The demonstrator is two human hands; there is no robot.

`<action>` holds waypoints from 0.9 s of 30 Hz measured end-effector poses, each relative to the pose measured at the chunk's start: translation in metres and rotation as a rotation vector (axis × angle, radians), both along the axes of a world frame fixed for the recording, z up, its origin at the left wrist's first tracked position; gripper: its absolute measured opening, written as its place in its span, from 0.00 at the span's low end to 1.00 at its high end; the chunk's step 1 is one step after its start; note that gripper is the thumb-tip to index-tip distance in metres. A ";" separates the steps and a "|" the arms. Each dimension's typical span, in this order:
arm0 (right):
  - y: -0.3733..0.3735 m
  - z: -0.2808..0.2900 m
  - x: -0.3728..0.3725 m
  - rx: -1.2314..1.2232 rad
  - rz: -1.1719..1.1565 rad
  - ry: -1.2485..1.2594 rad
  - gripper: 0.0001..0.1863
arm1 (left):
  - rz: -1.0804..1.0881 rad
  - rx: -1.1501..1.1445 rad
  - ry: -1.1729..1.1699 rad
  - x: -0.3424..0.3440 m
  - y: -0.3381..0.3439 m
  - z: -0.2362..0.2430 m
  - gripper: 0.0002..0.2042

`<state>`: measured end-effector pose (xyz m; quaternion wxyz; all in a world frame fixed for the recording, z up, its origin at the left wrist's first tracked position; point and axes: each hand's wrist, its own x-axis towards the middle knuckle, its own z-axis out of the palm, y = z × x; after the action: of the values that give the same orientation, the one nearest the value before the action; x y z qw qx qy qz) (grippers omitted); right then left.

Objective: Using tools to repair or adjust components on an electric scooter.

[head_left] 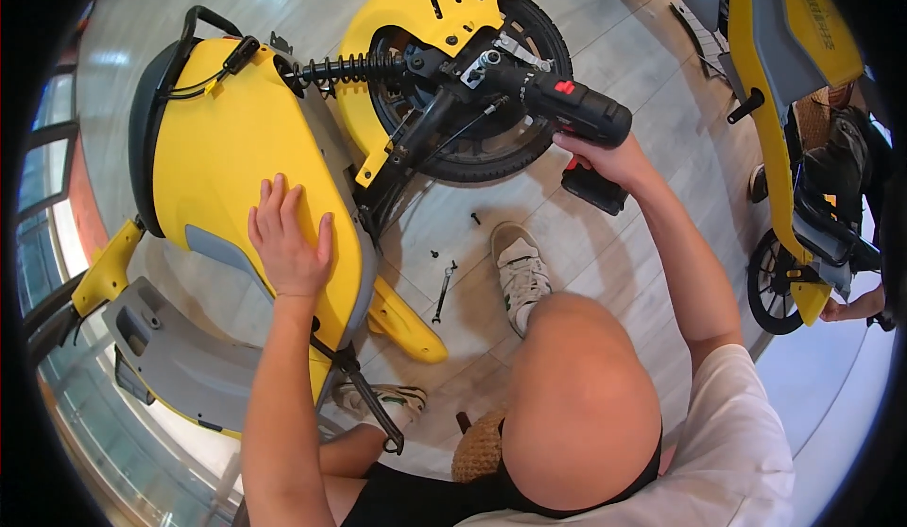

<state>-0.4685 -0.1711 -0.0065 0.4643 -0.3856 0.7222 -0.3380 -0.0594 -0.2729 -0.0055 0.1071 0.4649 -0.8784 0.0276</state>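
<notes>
My right hand (pixel 609 160) grips the handle of a black cordless power tool (pixel 576 109) with red accents. Its nose meets a bolt or nut at the axle of the scooter's rear wheel (pixel 491 154); the exact contact is hidden. A yellow electric scooter (pixel 236 130) lies on its side, with a black coil spring shock absorber (pixel 354 69) and a yellow slotted fender (pixel 453 2) around the wheel. Flat on the yellow body panel rests my left hand (pixel 291 239), fingers stretched out and holding nothing.
A wrench (pixel 442 295) and several small bolts (pixel 475 217) lie on the wood-look floor near my shoe (pixel 520 272). At the right stands another yellow and grey scooter (pixel 779 102), with a co-worker's hand (pixel 855 305) beside it. Below me is a woven seat (pixel 479 447).
</notes>
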 end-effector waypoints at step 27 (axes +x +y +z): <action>-0.017 0.033 -0.005 0.284 -0.195 -0.492 0.10 | 0.000 -0.003 -0.018 -0.001 0.000 -0.005 0.23</action>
<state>-0.4735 -0.1876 0.0269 0.6398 -0.1525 0.6617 -0.3599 -0.0602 -0.2727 -0.0101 0.0999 0.4647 -0.8792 0.0333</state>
